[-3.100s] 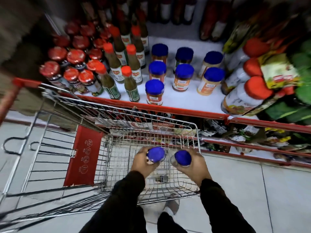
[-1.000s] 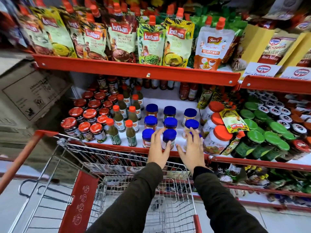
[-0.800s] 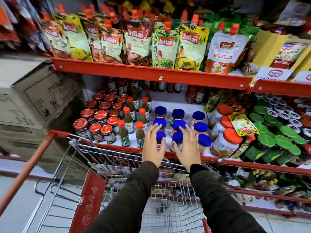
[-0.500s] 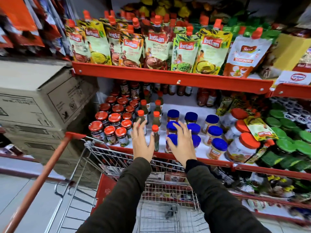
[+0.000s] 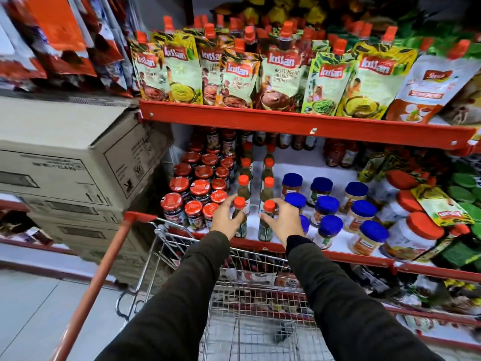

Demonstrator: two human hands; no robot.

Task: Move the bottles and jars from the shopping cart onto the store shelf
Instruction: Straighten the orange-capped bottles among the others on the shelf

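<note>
The spouted pouches (image 5: 282,79) on the upper shelf (image 5: 299,126) bear the brand "kissan", one of them reading "KHATTI MEETHI IMLI KHAJOOR CHUTNEY" and another (image 5: 238,79) ending in "CHUTNEY", while print on the cardboard cartons (image 5: 65,162) at left and on the jar labels is too blurred to read.

**Tight front row, open white strip behind**

Red-lidded jars (image 5: 194,190) crowd the shelf (image 5: 338,254) on the left; blue-lidded jars (image 5: 328,204) block the right. Between them 2 files of red-capped bottles (image 5: 268,182) leave only a narrow lane. Bare shelf floor opens behind the blue lids, under the upper shelf edge (image 5: 299,127).
</note>
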